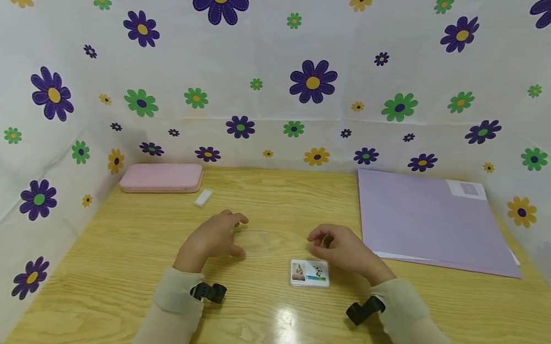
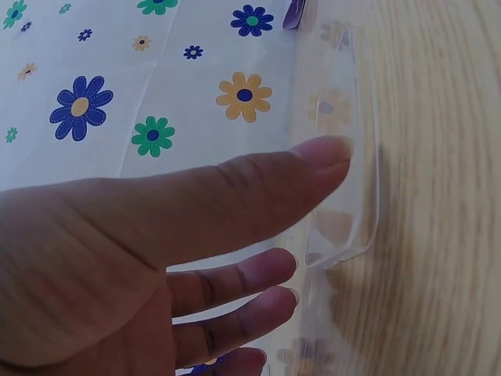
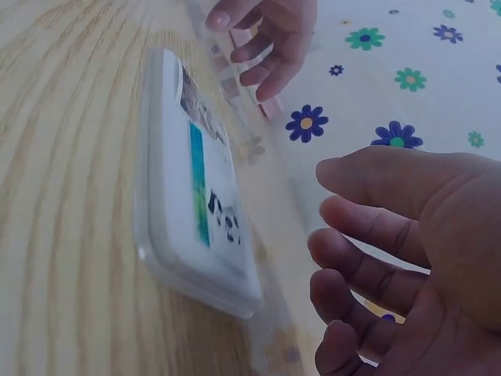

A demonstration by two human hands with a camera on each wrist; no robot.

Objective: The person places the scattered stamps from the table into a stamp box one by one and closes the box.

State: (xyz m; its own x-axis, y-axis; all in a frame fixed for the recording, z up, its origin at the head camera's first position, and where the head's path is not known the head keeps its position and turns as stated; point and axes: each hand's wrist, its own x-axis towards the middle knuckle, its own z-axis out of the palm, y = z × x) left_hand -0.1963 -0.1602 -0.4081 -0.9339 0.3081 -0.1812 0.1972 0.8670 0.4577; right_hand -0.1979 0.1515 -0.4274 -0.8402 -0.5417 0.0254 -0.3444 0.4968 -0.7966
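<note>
A clear plastic lid (image 1: 259, 244) lies on the wooden table, hard to make out against the grain. Beside its left end is my left hand (image 1: 214, 242), thumb and fingers spread apart with nothing between them. In the left wrist view the thumb overlaps the edge of the clear lid (image 2: 364, 219). To the right and nearer me sits a small flat white case (image 1: 309, 274) with a photo and a panda picture on top. My right hand (image 1: 343, 249) hovers just beyond the case's right side, fingers loosely bent and holding nothing.
A pink pencil case (image 1: 162, 177) stands at the back left, with a white eraser (image 1: 203, 198) by its right end. Large purple folder (image 1: 434, 226) at the back right, a white sheet peeking out beneath. Flower-patterned cloth (image 1: 267, 55) walls the table's back and sides.
</note>
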